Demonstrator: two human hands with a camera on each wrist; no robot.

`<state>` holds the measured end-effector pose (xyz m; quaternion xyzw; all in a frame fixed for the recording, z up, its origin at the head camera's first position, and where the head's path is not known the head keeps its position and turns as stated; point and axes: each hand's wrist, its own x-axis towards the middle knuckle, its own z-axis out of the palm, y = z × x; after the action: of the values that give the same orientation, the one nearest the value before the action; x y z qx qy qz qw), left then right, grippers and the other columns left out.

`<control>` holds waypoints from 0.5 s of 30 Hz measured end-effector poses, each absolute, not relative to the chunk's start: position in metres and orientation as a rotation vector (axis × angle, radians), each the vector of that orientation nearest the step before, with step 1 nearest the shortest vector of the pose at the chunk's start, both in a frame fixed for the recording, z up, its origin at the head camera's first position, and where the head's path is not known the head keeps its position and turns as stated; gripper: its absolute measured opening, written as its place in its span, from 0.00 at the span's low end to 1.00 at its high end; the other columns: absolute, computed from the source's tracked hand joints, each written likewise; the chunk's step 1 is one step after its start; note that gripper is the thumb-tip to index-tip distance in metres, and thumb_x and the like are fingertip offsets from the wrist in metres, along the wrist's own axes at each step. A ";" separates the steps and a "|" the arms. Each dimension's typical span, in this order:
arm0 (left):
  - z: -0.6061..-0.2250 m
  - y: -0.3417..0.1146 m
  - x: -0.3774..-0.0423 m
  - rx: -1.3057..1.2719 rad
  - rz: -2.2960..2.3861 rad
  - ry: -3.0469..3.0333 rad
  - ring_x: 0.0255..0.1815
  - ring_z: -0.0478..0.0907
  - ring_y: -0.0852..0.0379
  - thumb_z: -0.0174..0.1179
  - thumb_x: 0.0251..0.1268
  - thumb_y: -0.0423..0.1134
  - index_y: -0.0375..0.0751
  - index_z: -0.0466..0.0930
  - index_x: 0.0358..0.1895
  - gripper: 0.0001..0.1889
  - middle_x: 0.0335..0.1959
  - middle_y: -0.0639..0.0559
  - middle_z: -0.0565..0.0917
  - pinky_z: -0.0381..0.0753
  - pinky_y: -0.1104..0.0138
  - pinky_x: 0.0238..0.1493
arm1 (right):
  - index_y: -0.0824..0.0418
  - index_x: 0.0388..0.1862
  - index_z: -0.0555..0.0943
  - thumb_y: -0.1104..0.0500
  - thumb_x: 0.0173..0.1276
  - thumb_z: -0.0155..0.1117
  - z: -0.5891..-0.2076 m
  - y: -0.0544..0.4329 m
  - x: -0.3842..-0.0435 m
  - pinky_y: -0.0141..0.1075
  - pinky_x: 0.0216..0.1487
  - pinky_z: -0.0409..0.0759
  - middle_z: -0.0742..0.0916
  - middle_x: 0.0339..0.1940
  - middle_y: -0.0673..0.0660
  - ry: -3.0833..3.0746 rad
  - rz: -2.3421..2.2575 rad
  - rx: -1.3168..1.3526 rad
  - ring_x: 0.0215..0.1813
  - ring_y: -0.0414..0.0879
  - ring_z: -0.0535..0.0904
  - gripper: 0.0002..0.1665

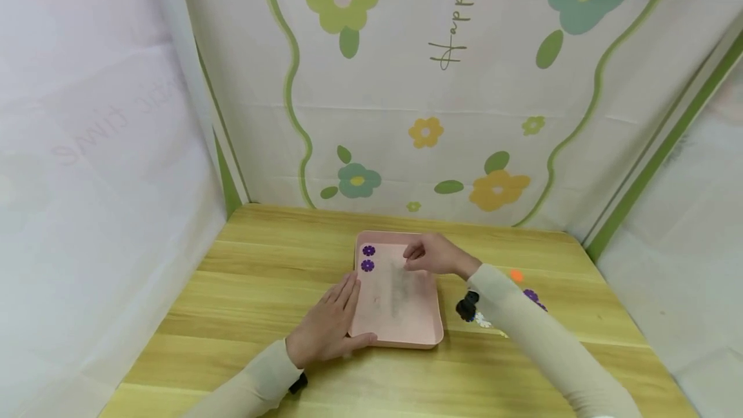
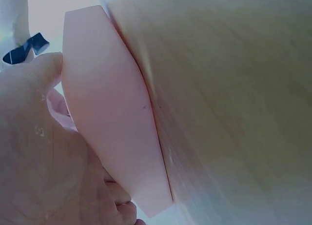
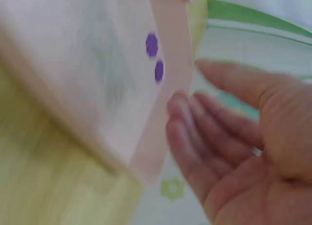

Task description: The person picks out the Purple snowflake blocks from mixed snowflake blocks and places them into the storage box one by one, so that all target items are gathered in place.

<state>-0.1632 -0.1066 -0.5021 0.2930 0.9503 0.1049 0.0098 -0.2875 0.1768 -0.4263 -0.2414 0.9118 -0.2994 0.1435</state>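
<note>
A shallow pink tray [image 1: 406,326] lies on the wooden table. Two purple flower-shaped discs [image 1: 368,266] sit one above the other at its far left corner. My left hand [image 1: 327,324] rests at the near left corner, with straight fingers along the left rim and the thumb by the front edge. In the left wrist view, it touches the top of the tray's outer wall [image 2: 107,103]. Over the tray's right side hovers my right hand [image 1: 435,255]. The right wrist view shows its thumb apart from loosely bent fingers [image 3: 183,137], with nothing between them.
On the table right of the tray lie an orange disc [image 1: 516,275], purple discs [image 1: 531,295] and white pieces [image 1: 482,320], partly hidden by the right sleeve [image 1: 540,334]. A flower-printed cloth [image 1: 395,95] stands behind the table, with pale cloth on both sides.
</note>
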 end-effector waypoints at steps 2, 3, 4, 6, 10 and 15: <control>-0.502 -0.107 -0.163 0.913 0.346 2.968 0.88 0.51 0.36 0.49 0.74 0.74 0.25 0.52 0.83 0.56 0.87 0.31 0.51 0.62 0.47 0.85 | 0.61 0.51 0.90 0.56 0.70 0.76 -0.419 0.192 -0.286 0.38 0.50 0.90 0.93 0.46 0.55 2.604 -0.856 -0.787 0.46 0.43 0.90 0.14; -0.502 -0.107 -0.163 0.911 0.350 2.970 0.88 0.51 0.36 0.50 0.74 0.74 0.25 0.52 0.83 0.56 0.87 0.31 0.51 0.62 0.47 0.85 | 0.62 0.51 0.89 0.56 0.71 0.75 -0.415 0.200 -0.285 0.37 0.50 0.90 0.93 0.46 0.56 2.595 -0.851 -0.820 0.47 0.44 0.90 0.14; -0.502 -0.107 -0.163 0.908 0.352 2.970 0.88 0.51 0.37 0.50 0.74 0.73 0.25 0.51 0.83 0.56 0.87 0.31 0.51 0.61 0.47 0.85 | 0.62 0.52 0.89 0.56 0.72 0.74 -0.412 0.208 -0.285 0.37 0.51 0.90 0.92 0.47 0.56 2.586 -0.844 -0.847 0.47 0.44 0.90 0.15; -0.502 -0.107 -0.163 0.911 0.360 2.972 0.88 0.51 0.37 0.50 0.74 0.73 0.25 0.51 0.83 0.56 0.87 0.31 0.51 0.61 0.47 0.85 | 0.63 0.54 0.88 0.57 0.72 0.73 -0.405 0.224 -0.283 0.38 0.52 0.90 0.92 0.48 0.58 2.578 -0.824 -0.870 0.48 0.46 0.90 0.15; -0.502 -0.107 -0.162 0.924 0.350 2.978 0.88 0.51 0.36 0.50 0.74 0.73 0.25 0.52 0.83 0.56 0.86 0.31 0.51 0.62 0.47 0.84 | 0.64 0.56 0.87 0.55 0.74 0.72 -0.396 0.258 -0.279 0.39 0.54 0.90 0.91 0.50 0.59 2.597 -0.755 -0.840 0.51 0.46 0.89 0.18; -0.502 -0.107 -0.162 0.927 0.342 2.973 0.88 0.52 0.36 0.49 0.74 0.75 0.25 0.52 0.83 0.57 0.86 0.31 0.52 0.63 0.47 0.84 | 0.69 0.59 0.85 0.55 0.73 0.73 -0.383 0.301 -0.273 0.43 0.55 0.89 0.90 0.52 0.61 2.646 -0.679 -0.774 0.52 0.50 0.88 0.22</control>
<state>-0.1618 -0.1066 -0.5024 0.2958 0.9490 0.1090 0.0042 -0.2735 0.3015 -0.3832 -0.2694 0.9213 -0.2363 0.1509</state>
